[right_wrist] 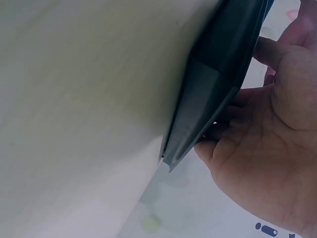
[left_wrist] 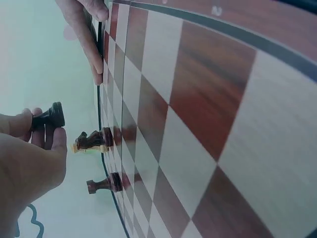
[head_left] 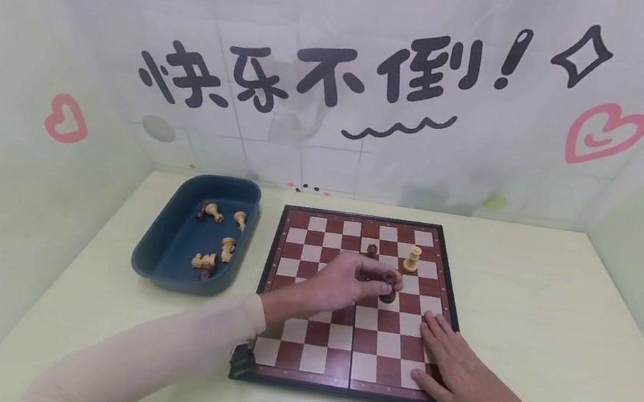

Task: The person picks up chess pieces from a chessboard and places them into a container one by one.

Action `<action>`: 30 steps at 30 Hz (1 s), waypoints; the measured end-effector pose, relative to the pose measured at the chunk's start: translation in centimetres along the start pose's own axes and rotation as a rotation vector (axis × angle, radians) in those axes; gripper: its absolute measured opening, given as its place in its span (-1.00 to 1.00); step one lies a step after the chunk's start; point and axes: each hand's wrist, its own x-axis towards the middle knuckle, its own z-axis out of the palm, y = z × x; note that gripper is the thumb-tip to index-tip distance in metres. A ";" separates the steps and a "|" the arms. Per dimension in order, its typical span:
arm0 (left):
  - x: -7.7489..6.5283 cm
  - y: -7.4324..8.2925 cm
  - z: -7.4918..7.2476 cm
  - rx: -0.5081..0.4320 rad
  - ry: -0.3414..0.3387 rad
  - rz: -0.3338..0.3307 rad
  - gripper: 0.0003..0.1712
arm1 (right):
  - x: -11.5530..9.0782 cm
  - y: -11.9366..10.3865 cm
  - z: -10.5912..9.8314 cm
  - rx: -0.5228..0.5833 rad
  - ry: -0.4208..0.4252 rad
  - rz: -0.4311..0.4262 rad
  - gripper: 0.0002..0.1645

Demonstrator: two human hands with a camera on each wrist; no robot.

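My left hand pinches a dark chess piece between thumb and fingers, its base toward the chessboard and apart from it. The piece's top is hidden by the fingers. Close by, a dark chess piece, knight-like in outline, stands on the board and partly covers a cream piece in the left wrist view. That cream rook stands near the board's far right. A dark piece with a flat, rook-like top also stands there. My right hand rests across the board's right edge, fingers extended.
A blue tub left of the board contains several cream and dark chess pieces lying loose. The pale table extends around both. Behind it hangs a white printed sheet. A small black object sits at the board's near left corner.
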 end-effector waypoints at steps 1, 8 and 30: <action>0.0 0.0 -0.1 0.006 0.002 -0.004 -0.70 | 0.0 0.0 0.0 0.000 -0.001 0.000 -0.08; -0.3 -0.6 -0.3 0.007 0.021 -0.030 -0.69 | -0.2 0.0 0.3 0.014 -0.001 0.006 -0.07; -0.9 -0.9 -0.9 0.007 0.067 -0.044 -0.70 | 0.0 0.0 0.3 -0.005 0.029 -0.022 -0.12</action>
